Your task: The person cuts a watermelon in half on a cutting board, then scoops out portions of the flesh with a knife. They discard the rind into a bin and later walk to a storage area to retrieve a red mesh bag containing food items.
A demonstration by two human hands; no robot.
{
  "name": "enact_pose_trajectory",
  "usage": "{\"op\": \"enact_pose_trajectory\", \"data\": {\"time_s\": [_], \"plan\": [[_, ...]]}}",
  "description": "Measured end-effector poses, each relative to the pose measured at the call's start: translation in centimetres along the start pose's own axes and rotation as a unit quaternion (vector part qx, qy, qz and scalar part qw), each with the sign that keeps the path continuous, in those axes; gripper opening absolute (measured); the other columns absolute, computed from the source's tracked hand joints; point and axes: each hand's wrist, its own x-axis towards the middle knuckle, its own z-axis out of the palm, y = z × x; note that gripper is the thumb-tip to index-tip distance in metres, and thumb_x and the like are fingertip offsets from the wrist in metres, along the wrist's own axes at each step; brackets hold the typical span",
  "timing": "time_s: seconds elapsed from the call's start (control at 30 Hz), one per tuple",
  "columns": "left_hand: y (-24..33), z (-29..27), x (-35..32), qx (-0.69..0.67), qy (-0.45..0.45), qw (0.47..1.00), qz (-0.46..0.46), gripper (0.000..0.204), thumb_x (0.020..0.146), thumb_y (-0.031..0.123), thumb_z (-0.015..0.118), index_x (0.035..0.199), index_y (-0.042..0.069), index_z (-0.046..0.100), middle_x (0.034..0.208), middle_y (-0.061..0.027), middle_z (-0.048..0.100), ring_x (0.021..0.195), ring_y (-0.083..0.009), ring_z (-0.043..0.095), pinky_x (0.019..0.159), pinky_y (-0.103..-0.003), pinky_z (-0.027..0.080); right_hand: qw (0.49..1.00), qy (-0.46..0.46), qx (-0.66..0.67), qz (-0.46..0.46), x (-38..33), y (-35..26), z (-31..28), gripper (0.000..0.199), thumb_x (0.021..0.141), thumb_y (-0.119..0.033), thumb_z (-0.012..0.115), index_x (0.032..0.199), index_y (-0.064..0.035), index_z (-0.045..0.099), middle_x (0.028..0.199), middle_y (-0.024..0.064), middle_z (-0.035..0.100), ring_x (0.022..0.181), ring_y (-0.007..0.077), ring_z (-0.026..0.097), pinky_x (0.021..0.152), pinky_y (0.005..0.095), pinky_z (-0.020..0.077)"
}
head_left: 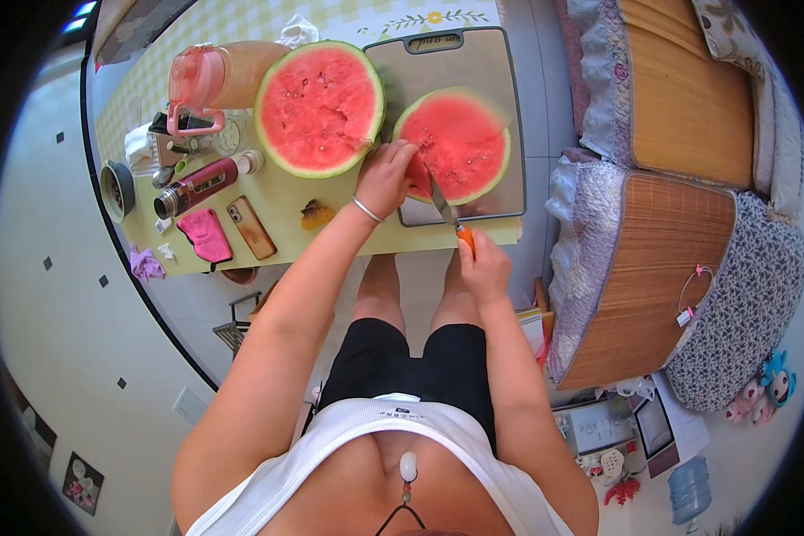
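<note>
Knife (443,200), head view: we are holding it in right hand (485,266), fingers wrapping round orange handle, blade meeting lower left of one watermelon half (467,161). We are bending left hand (387,180) fingers against same half's edge, at red flesh; cannot tell whether they are pinching anything. That half is lying cut side up on cutting board (496,71); second watermelon half (317,107) is sitting just left, near pink-lidded pitcher (246,76).

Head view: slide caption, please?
Right hand holds an orange-handled knife at a watermelon half, left hand at its edge.
</note>
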Motion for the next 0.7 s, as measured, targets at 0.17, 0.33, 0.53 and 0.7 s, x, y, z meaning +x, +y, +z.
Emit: {"op": "enact_pose_trajectory", "data": {"time_s": [0.17,0.33,0.53,0.7], "plan": [[0.2,-0.3,-0.5,0.007,0.008,1.000,0.017,0.041,0.066,-0.005,0.063,0.105,0.006,0.057,0.107,-0.0141,0.056,0.094,-0.0336,0.055,0.081,-0.040,0.046,0.999,0.005,-0.027,-0.018,-1.0,-1.2,-0.3,0.025,0.089,-0.032,0.061,0.096,-0.0083,0.059,0.075,0.0119,0.061,0.063,0.0337,0.061,0.053,0.0441,0.0469],[-0.7,-0.3,-1.3,0.018,0.002,0.999,0.026,0.031,0.067,-0.003,0.067,0.096,0.007,0.061,0.101,-0.0153,0.057,0.090,-0.0341,0.059,0.075,-0.038,0.050,0.998,0.005,0.050,0.040,-1.8,-1.6,-0.4,0.025,0.089,-0.029,0.061,0.101,-0.0072,0.061,0.082,0.0133,0.064,0.070,0.0354,0.063,0.059,0.0427,0.0496],[-0.4,-1.3,-2.1,0.030,0.010,0.998,0.056,0.022,0.069,-0.002,0.067,0.089,0.006,0.063,0.103,-0.0154,0.059,0.087,-0.0320,0.061,0.073,-0.036,0.051,0.973,0.031,0.151,0.169,-2.3,-0.2,0.7,0.028,0.091,-0.029,0.061,0.105,-0.0050,0.061,0.091,0.0177,0.066,0.081,0.0376,0.064,0.069,0.0407,0.0511],[-0.6,-1.4,-2.8,0.014,0.029,0.999,0.037,0.021,0.069,-0.003,0.067,0.088,0.006,0.063,0.102,-0.0154,0.059,0.087,-0.0308,0.061,0.073,-0.036,0.051,0.942,0.027,0.249,0.224,-1.9,1.1,1.0,0.027,0.092,-0.026,0.061,0.105,-0.0022,0.061,0.087,0.0137,0.066,0.078,0.0267,0.064,0.072,0.0351,0.0497]]}}
